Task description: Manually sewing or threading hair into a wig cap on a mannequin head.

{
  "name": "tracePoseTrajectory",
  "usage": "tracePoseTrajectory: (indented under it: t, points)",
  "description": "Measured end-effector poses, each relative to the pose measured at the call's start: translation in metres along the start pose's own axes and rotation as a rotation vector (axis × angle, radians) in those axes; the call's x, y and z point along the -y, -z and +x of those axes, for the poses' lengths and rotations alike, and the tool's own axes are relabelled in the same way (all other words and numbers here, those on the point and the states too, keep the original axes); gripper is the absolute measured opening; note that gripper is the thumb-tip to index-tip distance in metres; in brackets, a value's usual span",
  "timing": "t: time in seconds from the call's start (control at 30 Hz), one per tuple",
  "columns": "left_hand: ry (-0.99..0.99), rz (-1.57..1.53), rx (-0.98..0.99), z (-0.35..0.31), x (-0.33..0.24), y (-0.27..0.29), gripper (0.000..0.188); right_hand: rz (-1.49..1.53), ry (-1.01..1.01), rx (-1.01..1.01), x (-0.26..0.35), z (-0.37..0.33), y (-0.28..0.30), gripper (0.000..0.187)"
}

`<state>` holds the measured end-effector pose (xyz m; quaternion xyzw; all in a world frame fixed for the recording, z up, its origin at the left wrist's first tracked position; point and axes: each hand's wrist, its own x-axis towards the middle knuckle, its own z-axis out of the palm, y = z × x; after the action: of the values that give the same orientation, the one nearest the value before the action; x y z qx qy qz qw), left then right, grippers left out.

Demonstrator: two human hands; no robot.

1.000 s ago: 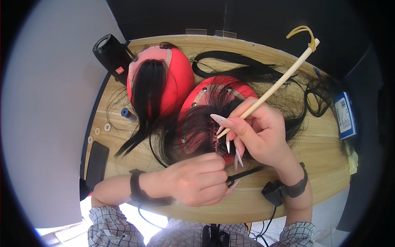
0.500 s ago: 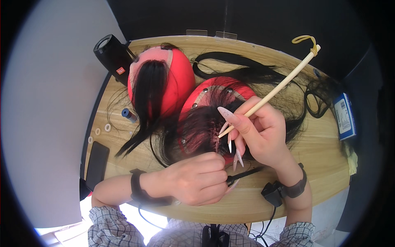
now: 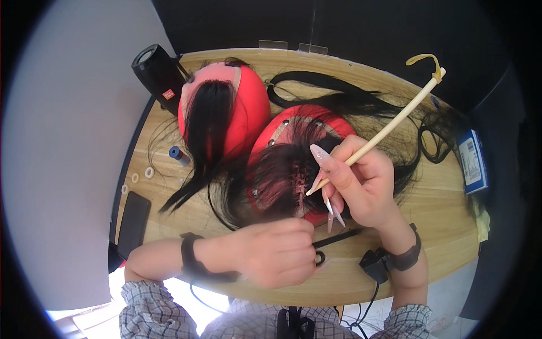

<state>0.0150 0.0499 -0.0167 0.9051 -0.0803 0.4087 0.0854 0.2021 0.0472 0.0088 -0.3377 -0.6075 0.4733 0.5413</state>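
Observation:
In my right hand (image 3: 361,178) is a wooden-handled ventilating needle (image 3: 395,123), a yellow band tied to its far end. Its lower tip touches, or hovers just over, a parting on the near wig cap (image 3: 282,127); any hook there is too small to see. This cap covers a red head form (image 3: 337,123), and black hair (image 3: 265,172) spreads from it. My left hand (image 3: 276,251) is a closed fist at the form's near edge; what it grips, if anything, is hidden. Beside its fingers shows a black loop with a dark strip (image 3: 339,238), perhaps scissors.
A second red form (image 3: 254,110) with long black hair stands behind left, near a black cylindrical speaker (image 3: 158,76). A hair bundle (image 3: 322,79) lies at the back. A phone-like dark slab (image 3: 134,220), blue spool (image 3: 178,155) and small rings (image 3: 149,172) lie left; a blue-white box (image 3: 473,161), right.
My right hand and the needle have shifted slightly right and down along the parting. My left fist has dropped slightly toward me, and the black loop beside it shows more.

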Motion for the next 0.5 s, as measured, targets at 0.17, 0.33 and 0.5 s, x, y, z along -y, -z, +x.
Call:
tracePoseTrajectory:
  t: [0.17, 0.33, 0.5]
  points:
    - [-0.027, -0.036, 0.084, -0.002, -0.015, 0.0, 0.01, 0.034, 0.008, 0.013, 0.003, 0.001, -0.001, 0.012]
    - [-0.029, -0.072, 0.089, -0.004, -0.013, -0.002, 0.011, -0.054, 0.02, 0.018, 0.003, -0.001, 0.001, 0.012]
    - [0.001, -0.061, 0.057, -0.003, -0.015, -0.001, 0.02, -0.137, 0.111, 0.037, 0.0, 0.001, 0.0, 0.012]
